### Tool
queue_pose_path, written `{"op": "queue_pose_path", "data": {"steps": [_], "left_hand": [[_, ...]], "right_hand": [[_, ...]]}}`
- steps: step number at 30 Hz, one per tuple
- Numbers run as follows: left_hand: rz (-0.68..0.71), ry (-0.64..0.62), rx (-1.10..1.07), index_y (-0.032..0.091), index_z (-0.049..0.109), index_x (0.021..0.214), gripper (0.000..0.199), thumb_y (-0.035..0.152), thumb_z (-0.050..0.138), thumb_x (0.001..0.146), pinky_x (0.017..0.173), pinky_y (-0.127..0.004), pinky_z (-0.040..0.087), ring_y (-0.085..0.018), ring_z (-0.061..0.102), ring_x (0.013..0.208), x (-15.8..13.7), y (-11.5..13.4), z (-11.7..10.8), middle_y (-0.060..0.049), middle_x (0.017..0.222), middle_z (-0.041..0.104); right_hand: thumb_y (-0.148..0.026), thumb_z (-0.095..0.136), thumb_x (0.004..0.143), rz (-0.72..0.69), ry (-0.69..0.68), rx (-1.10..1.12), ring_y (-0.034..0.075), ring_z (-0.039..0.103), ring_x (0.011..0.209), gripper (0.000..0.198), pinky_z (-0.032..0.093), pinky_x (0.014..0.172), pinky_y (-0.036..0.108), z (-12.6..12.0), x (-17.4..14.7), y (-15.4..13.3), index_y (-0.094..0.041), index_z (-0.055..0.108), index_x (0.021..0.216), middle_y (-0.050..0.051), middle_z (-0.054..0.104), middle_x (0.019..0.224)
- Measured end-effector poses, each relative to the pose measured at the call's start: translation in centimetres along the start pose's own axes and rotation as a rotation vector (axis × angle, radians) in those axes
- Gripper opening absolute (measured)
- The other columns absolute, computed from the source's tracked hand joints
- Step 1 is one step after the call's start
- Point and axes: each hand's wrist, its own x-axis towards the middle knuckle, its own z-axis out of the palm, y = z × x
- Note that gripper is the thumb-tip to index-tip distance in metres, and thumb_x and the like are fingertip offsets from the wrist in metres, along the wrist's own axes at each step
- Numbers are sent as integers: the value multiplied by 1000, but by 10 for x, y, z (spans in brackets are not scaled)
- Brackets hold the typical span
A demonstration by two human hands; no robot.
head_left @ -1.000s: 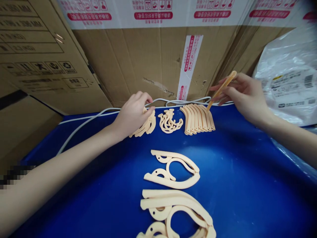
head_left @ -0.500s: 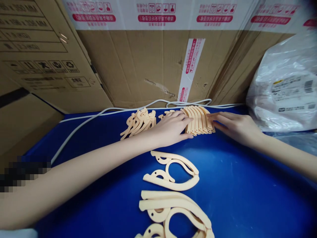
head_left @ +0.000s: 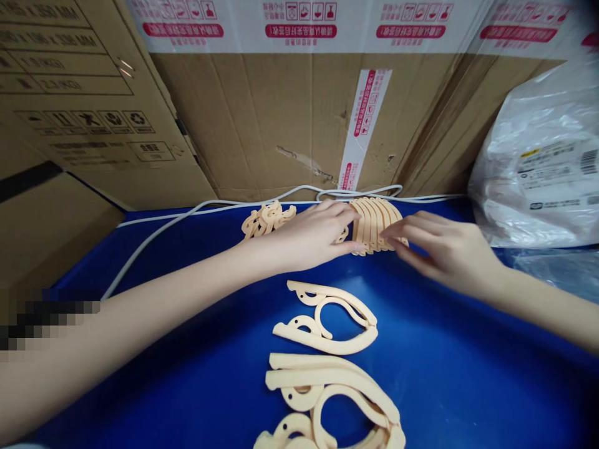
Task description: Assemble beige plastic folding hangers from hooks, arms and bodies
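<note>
Cream folding-hanger arms [head_left: 374, 218] stand in a tight curved row near the back of the blue surface. My left hand [head_left: 322, 234] lies at the row's left end, its index finger and thumb apart and touching the arms. At the right end is my right hand [head_left: 435, 252], fingertips and thumb close together on a hanger arm; the exact grip is partly hidden. A loose pile of cream hook-shaped pieces [head_left: 269, 217] lies beyond my left forearm. In front of both hands lies a folded hanger [head_left: 346, 346], and nearer, a stack of folded hangers [head_left: 346, 371].
Large cardboard boxes [head_left: 262, 118] wall off the back and left. A white cable [head_left: 182, 218] runs along their base. At the right stands a clear plastic bag [head_left: 538, 199] with labelled contents. The blue surface [head_left: 468, 368] lies beneath everything.
My right hand has shifted left and toward me, its fingertips now over the front of the row's right end. My left hand stays by the left end. The view has shifted slightly.
</note>
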Motion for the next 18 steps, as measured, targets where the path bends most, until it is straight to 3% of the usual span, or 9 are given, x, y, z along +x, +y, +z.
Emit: {"op": "queue_pose_path", "data": {"steps": [4, 7, 11, 14, 18], "left_hand": [[-41, 82, -69, 16, 61, 118, 29, 33, 51, 96, 100, -34, 38, -22, 51, 120, -12, -6, -15, -8, 121, 63], [-166, 66, -248, 17, 65, 107, 24, 32, 51, 95, 85, -29, 43, -18, 62, 97, -23, -9, -18, -4, 104, 70], [-290, -34, -492, 18, 68, 100, 26, 37, 51, 93, 78, -26, 44, -17, 64, 90, -40, -9, -19, -3, 99, 72], [-384, -3, -785, 17, 67, 96, 23, 36, 61, 85, 76, -25, 44, -16, 64, 90, -47, -6, -20, -3, 97, 72], [-528, 88, -1031, 16, 67, 93, 16, 26, 68, 79, 60, -21, 38, -10, 58, 67, -44, -1, -25, 0, 83, 69]], "right_hand": [[-42, 49, 96, -52, -100, 204, 19, 67, 86, 35, 53, 67, 30, 10, 19, -58, -17, 68, 112, 10, 68, 105], [-35, 47, 97, -57, -159, 272, 16, 65, 74, 29, 48, 56, 27, 22, 31, -79, -17, 71, 97, 8, 65, 101], [-26, 53, 92, 112, -179, 428, 14, 61, 65, 15, 45, 57, 25, 22, 44, -71, -16, 65, 89, 4, 65, 84], [-29, 57, 89, 266, -106, 557, 12, 56, 55, 12, 42, 52, 23, 12, 53, -58, -18, 60, 93, -1, 64, 70], [-31, 54, 91, 259, 11, 505, 12, 56, 55, 19, 39, 53, 23, 1, 64, -49, -19, 56, 105, -1, 66, 71]]}}
